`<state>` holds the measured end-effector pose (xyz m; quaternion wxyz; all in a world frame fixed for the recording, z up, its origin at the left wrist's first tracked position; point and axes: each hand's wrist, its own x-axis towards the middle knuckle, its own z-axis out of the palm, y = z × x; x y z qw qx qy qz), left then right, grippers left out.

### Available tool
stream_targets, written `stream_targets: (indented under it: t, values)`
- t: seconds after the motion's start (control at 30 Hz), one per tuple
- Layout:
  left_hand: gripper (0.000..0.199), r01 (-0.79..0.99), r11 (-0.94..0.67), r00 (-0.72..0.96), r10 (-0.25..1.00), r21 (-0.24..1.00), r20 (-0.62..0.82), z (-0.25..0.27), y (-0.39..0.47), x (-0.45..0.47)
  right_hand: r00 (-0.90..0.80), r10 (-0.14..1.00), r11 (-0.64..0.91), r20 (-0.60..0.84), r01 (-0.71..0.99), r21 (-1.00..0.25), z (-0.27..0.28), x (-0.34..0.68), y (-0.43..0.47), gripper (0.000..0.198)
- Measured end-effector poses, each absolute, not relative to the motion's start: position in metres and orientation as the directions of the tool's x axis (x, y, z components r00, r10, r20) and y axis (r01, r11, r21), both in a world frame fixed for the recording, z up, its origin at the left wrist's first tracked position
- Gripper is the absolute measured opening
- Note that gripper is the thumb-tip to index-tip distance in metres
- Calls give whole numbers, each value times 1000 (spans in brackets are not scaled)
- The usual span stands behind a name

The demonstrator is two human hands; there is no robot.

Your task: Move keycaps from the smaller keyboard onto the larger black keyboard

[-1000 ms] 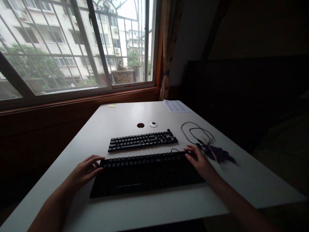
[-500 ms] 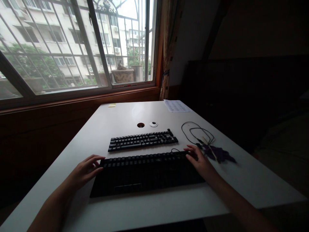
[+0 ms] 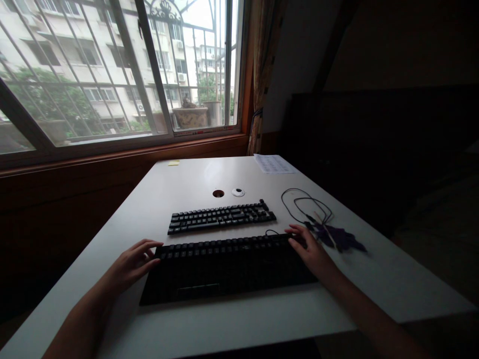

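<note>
A black keyboard (image 3: 232,271) lies flat near the front of the white table, with key rows along its far side and a dark, flat near part. Fingers and thumb of my left hand (image 3: 136,260) close on its far left corner. At the far right corner, my right hand (image 3: 305,249) grips the same keyboard, index finger and thumb along the edge. Just behind it, loose black keycaps (image 3: 220,219) are laid out in keyboard order, with gaps towards the right.
A black cable (image 3: 288,204) loops on the right beside a dark purple cloth (image 3: 342,237) and a thin stick-like tool. Further back are a round hole (image 3: 218,193), a white round cover (image 3: 238,192), printed paper (image 3: 275,163) and a yellow note (image 3: 173,163). A window stands beyond the table (image 3: 202,172).
</note>
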<state>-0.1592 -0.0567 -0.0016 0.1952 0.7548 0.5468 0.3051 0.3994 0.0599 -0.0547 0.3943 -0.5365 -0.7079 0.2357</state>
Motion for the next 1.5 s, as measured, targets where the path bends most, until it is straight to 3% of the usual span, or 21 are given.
stream_targets:
  t: [1.5]
  values:
    - [38,732,-308,144,942,608,303,-10,-51,-152,-95,944,315,315,537,-783,-51,395,62,38]
